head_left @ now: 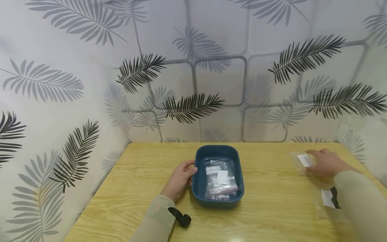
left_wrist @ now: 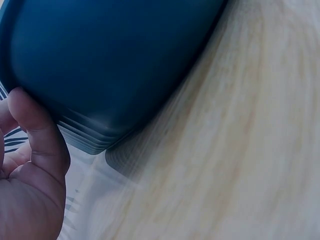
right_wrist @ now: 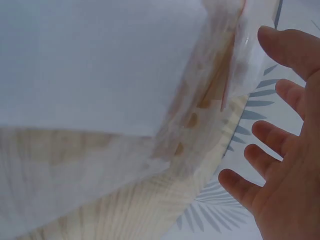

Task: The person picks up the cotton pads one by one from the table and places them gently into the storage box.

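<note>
A dark blue plastic bin [head_left: 217, 148] stands on the table, with several clear zip bags [head_left: 222, 178] holding white slips lying in it. My left hand [head_left: 180, 178] holds the bin's left wall, its thumb at the rim, as the left wrist view also shows from close by. Far to the right, my right hand [head_left: 326, 163] is over a clear zip bag with a white slip [head_left: 303, 160]. In the right wrist view its fingers [right_wrist: 272, 137] are spread, with that hand's thumb beside the bag's zip edge. Nothing is gripped there.
Another clear bag with a white slip [head_left: 328, 198] lies on the table close to the right sleeve, partly hidden by it. The wooden table [head_left: 145, 168] meets a leaf-patterned wall [head_left: 217, 84] at the back. Black straps circle both wrists.
</note>
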### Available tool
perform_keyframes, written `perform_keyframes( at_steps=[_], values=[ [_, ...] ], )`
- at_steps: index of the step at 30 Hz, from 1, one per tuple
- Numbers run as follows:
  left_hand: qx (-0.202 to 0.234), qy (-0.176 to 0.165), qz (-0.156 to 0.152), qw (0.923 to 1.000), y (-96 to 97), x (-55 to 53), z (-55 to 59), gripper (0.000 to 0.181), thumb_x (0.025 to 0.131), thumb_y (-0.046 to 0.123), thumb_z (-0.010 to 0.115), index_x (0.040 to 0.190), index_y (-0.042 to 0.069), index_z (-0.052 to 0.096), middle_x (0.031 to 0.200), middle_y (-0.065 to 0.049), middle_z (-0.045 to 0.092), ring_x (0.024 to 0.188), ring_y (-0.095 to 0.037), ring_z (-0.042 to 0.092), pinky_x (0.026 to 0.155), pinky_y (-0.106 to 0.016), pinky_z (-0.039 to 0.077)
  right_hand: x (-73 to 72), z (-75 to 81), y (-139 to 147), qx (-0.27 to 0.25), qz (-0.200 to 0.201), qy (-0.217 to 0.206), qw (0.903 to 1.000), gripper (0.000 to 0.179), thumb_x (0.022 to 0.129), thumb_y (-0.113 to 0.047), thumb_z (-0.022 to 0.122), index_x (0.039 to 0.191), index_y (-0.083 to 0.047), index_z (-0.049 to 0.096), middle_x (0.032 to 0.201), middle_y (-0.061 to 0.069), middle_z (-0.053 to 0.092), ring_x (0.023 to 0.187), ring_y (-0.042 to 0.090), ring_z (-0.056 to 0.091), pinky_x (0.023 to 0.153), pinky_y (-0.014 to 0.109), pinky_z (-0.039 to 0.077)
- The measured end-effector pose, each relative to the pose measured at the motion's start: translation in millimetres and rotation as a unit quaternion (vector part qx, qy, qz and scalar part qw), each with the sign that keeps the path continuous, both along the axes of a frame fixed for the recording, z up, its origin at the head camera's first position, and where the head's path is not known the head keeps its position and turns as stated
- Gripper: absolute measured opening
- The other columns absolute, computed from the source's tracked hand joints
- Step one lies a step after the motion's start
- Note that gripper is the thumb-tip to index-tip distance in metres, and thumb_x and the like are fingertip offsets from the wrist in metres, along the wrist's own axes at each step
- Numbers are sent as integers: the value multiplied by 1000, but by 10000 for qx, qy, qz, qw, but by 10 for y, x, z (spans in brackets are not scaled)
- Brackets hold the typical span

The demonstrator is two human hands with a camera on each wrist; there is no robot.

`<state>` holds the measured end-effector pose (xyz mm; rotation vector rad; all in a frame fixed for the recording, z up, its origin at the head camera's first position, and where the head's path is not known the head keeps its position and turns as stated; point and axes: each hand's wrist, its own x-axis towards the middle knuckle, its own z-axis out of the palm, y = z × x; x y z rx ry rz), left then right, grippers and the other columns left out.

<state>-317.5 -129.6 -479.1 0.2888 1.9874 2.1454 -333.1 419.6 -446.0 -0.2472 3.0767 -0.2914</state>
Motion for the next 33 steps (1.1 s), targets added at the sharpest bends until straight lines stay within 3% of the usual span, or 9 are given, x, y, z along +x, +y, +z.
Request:
perform_keyframes(
  at_steps=[13, 25, 33],
  values=[
    [-32, 45, 40, 10000, -1, -12, 7, 45, 104, 14, 58, 145, -2, 47, 102, -15, 59, 72, -15, 53, 63, -25, 46, 31, -78, -101, -14, 4, -219, 9998, 95, 79, -55, 76, 143, 7, 43, 128, 47, 43, 111, 68, 44, 86, 74, 40],
    [-69, 56, 55, 9999, -13, 6, -16, 44, 105, 17, 58, 145, 1, 48, 100, -14, 58, 72, -16, 52, 65, -26, 46, -8, -79, -78, 83, -65, -497, 9987, 87, 84, -48, 71, 143, 8, 41, 130, 51, 36, 111, 74, 38, 87, 78, 36],
    [-44, 43, 58, 10000, -3, -12, -31, 44, 104, 16, 58, 145, 0, 48, 100, -13, 57, 74, -16, 52, 65, -26, 46, -4, -64, -87, 23, 16, -544, 9985, 85, 80, -53, 75, 135, 7, 53, 121, 43, 49, 107, 63, 48, 82, 71, 43]
  ],
)
